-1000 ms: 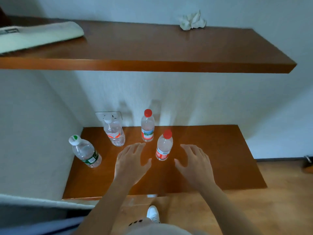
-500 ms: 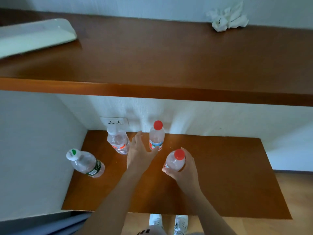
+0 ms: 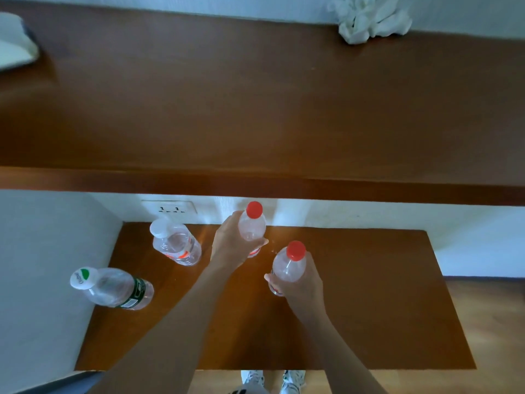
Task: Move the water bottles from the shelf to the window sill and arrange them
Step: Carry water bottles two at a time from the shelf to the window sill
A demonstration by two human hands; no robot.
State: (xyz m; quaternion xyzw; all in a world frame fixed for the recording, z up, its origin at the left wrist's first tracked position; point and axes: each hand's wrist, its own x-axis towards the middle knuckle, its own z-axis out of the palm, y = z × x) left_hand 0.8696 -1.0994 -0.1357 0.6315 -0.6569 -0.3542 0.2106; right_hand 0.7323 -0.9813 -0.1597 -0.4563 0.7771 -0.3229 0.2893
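Now curls left hand (image 3: 230,247) fingers round the rear red-capped bottle (image 3: 252,227) right of the socket (image 3: 169,207) — open before; still clasps the front red-capped bottle (image 3: 288,268) in right hand (image 3: 305,284) fingers.

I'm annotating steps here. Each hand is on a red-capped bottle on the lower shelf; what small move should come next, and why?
Probably lift both bottles slightly off the lower shelf. The left hand grips the rear red-capped bottle, the right hand the nearer red-capped bottle, so both grasps look set; the upper shelf overhangs, so keep the lift low.
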